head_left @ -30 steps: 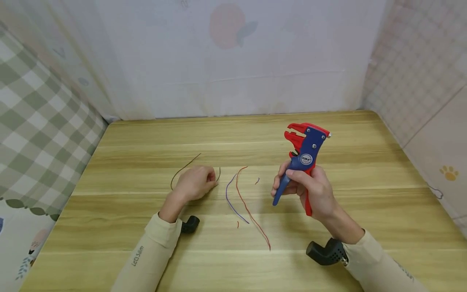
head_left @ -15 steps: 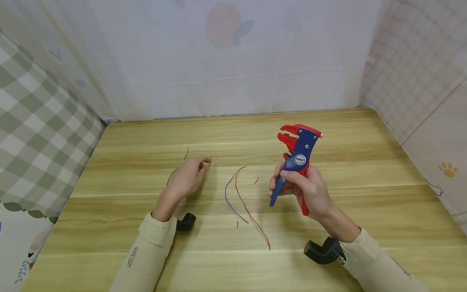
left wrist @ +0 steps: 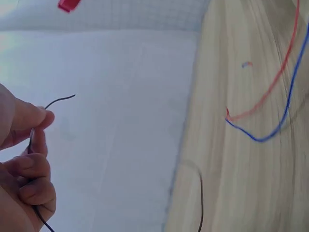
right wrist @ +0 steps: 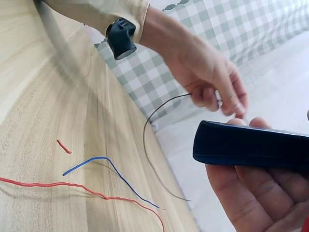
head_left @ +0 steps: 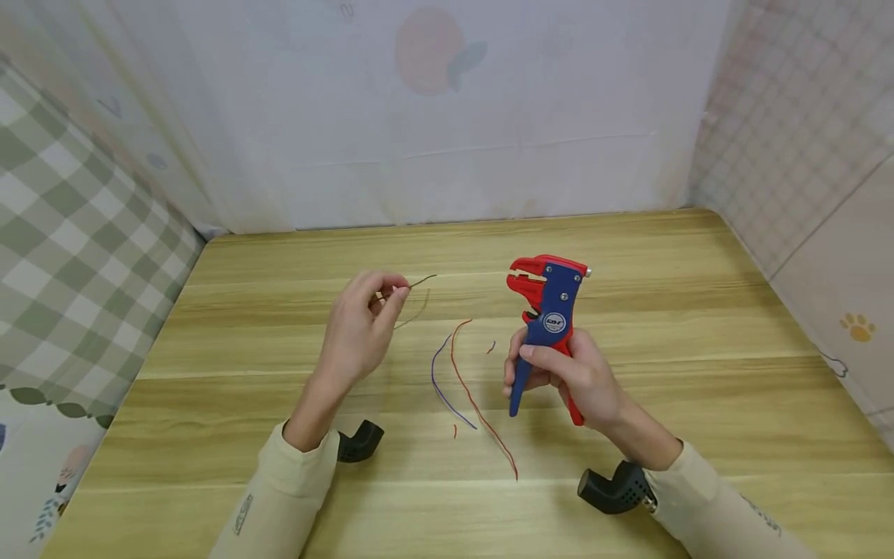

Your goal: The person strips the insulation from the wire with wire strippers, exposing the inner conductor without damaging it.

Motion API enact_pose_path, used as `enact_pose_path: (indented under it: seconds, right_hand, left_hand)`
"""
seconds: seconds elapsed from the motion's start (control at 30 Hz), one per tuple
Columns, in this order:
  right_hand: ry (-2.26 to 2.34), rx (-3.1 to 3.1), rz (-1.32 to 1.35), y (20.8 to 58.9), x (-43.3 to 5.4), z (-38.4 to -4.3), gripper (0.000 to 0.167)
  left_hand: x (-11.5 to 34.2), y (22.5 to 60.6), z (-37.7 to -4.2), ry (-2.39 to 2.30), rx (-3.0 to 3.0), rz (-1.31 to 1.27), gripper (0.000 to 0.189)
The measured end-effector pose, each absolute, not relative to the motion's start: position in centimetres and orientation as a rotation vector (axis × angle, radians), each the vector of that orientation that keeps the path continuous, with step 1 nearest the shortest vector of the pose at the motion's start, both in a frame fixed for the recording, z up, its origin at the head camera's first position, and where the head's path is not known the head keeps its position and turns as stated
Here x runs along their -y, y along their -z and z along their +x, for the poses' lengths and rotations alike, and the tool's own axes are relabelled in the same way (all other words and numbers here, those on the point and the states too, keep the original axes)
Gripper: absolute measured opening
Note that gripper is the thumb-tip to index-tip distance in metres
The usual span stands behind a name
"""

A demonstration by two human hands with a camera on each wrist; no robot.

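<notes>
In the head view my left hand (head_left: 352, 330) is raised over the table's left half, pinching a thin dark wire (head_left: 423, 280) between thumb and fingertips. A short end of the wire (left wrist: 62, 98) pokes out past the fingertips in the left wrist view. The rest of the wire (right wrist: 145, 137) hangs in a long curve in the right wrist view. My right hand (head_left: 594, 384) grips a red and blue wire stripper (head_left: 559, 291) upright by its handles, its jaws apart and pointing left. Nothing shows between those jaws. In the right wrist view the blue handle (right wrist: 256, 147) hides part of the fingers.
Between the hands, a red wire (head_left: 483, 411) and a shorter blue wire (head_left: 434, 378) lie on the wooden table (head_left: 279, 264). Nearby are a small red scrap (head_left: 455, 431) and a small bluish scrap (head_left: 493, 345). Cloth-covered walls (head_left: 489, 178) border the table.
My left hand has lifted the dark wire off the table and turned its end toward the right. My right hand has brought the wire stripper left and slightly nearer me.
</notes>
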State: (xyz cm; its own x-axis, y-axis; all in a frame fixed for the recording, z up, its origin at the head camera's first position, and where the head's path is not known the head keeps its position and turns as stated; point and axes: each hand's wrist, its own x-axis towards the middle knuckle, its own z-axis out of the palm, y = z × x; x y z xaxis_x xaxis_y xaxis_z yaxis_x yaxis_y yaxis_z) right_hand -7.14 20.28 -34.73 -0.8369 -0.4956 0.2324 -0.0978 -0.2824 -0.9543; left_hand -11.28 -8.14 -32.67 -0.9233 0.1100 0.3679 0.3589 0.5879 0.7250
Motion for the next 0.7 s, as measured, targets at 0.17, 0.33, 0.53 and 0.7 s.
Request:
enact_pose_path:
  seconds: [0.17, 0.33, 0.53, 0.7]
  right_hand:
    - [2.183, -1.686, -0.777, 34.8, -20.2, -7.0, 0.023]
    - [2.165, -1.670, -0.811, 34.6, -20.1, -6.8, 0.024]
    - [2.129, -1.673, -0.817, 34.3, -19.7, -6.2, 0.020]
    - [2.123, -1.628, -0.867, 34.0, -19.3, -5.6, 0.017]
  left_hand:
    - [7.1, 31.6, -10.0, 1.306, 2.304, -0.530, 0.008]
    - [6.3, 30.8, -9.1, 1.418, 2.147, -0.608, 0.006]
    - [5.6, 30.2, -8.3, 1.589, 2.000, -0.628, 0.008]
    - [5.0, 30.0, -7.8, 1.692, 1.941, -0.612, 0.010]
